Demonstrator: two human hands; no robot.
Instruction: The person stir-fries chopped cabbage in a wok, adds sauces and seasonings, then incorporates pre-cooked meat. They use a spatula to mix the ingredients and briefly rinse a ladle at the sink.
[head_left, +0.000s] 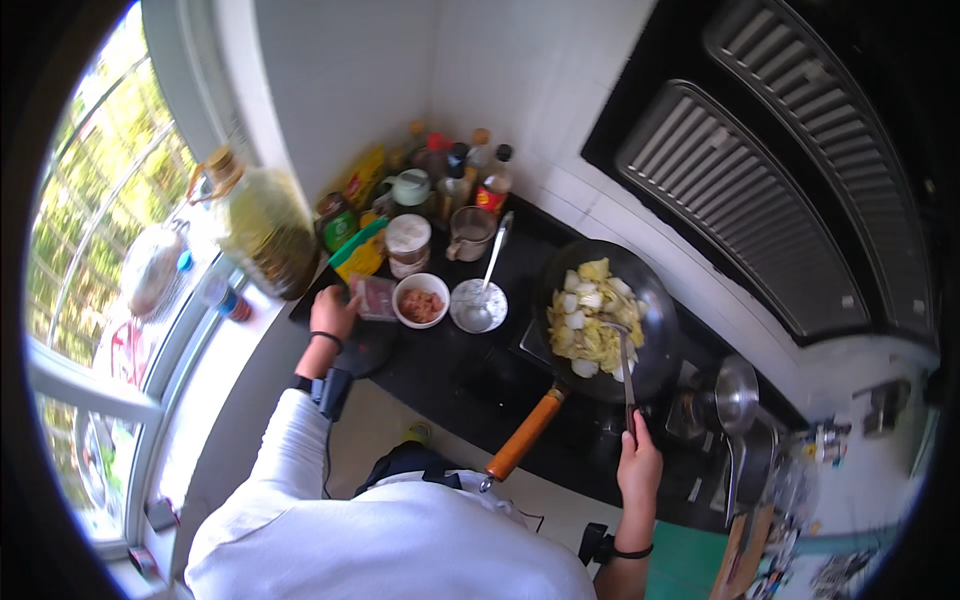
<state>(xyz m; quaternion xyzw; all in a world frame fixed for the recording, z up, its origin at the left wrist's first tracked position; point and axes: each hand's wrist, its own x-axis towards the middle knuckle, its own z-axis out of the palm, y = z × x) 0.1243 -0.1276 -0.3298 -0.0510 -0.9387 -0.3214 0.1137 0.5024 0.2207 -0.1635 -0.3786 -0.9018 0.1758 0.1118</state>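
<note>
My right hand grips the dark handle of a metal spatula. Its blade rests among cut cabbage pieces, white and yellow-green, in a black wok. The wok's wooden handle points toward my body. At the left end of the counter, my left hand is beside a clear packet with pinkish contents; whether its fingers hold anything is unclear. Right of the packet stand a white bowl of sliced raw meat and a patterned bowl with a spoon in it.
Behind the bowls are a white-topped jar, a glass cup, a yellow-green bag and several seasoning bottles. A large oil jug stands by the window. A ladle lies right of the wok, beneath the range hood.
</note>
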